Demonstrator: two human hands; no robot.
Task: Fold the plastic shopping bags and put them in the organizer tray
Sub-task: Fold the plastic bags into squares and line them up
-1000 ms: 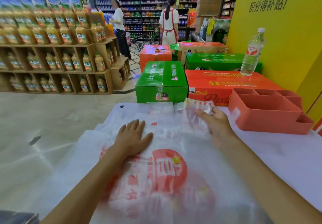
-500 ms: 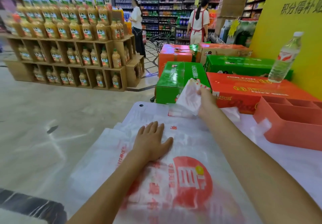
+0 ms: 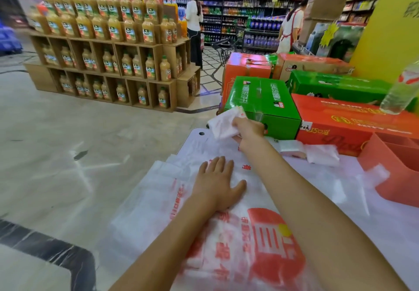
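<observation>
A pile of white plastic shopping bags (image 3: 260,241) with red print lies spread over the white table in front of me. My left hand (image 3: 216,183) lies flat on the top bag, fingers straight. My right hand (image 3: 248,132) reaches over the far end of the table and grips the bag's handle end (image 3: 224,121), lifted off the pile. The salmon-coloured organizer tray (image 3: 394,168) with several compartments stands at the right edge of the view. Two small folded bags (image 3: 317,153) lie on the table left of the tray.
Green (image 3: 265,102) and orange (image 3: 353,123) cartons stand just behind the table, with a water bottle (image 3: 401,89) on the orange one. A juice bottle display (image 3: 108,48) fills the left background. Two people stand far off by the shelves. A yellow wall is at the right.
My right hand has carried the bag's handle end up and to the left, over the far end of the table. My left hand stays flat on the pile. The view has turned left.
</observation>
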